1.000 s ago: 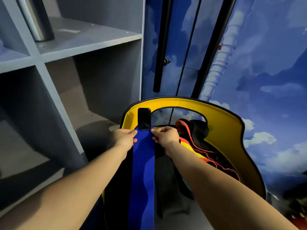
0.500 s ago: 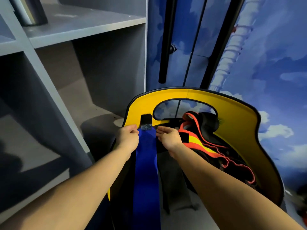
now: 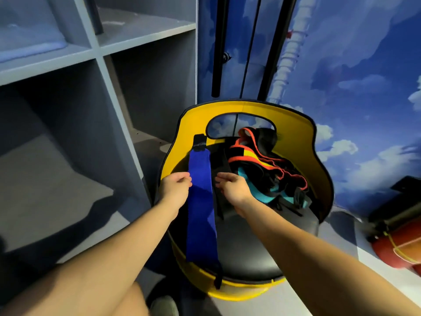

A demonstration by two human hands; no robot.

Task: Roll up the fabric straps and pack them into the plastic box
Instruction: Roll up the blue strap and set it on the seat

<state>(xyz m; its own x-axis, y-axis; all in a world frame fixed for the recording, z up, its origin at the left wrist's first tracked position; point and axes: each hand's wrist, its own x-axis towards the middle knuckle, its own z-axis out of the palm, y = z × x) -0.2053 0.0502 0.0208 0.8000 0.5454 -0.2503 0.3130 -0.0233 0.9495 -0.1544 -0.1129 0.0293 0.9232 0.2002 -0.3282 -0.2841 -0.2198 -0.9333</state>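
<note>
A long blue fabric strap [image 3: 201,213] lies flat along the black seat of a yellow chair [image 3: 296,137]. Its black end tab [image 3: 199,140] rests against the backrest, and its near end hangs over the seat's front edge. My left hand [image 3: 174,190] is at the strap's left edge, with curled fingertips pinching it. My right hand [image 3: 232,189] hovers just right of the strap with loosely curled fingers, a narrow gap away, holding nothing. A tangled pile of orange, yellow, teal and black straps [image 3: 264,169] sits on the seat against the backrest.
A grey cubby shelf unit [image 3: 95,55] stands close on the left. Black poles [image 3: 218,46] lean on the blue cloud-patterned wall behind the chair. A red round object [image 3: 401,247] lies on the floor at the right.
Both hands have left the strap's black end and slid back toward me along its edges. The right hand has come off the strap. The camera has pulled back and tilted down.
</note>
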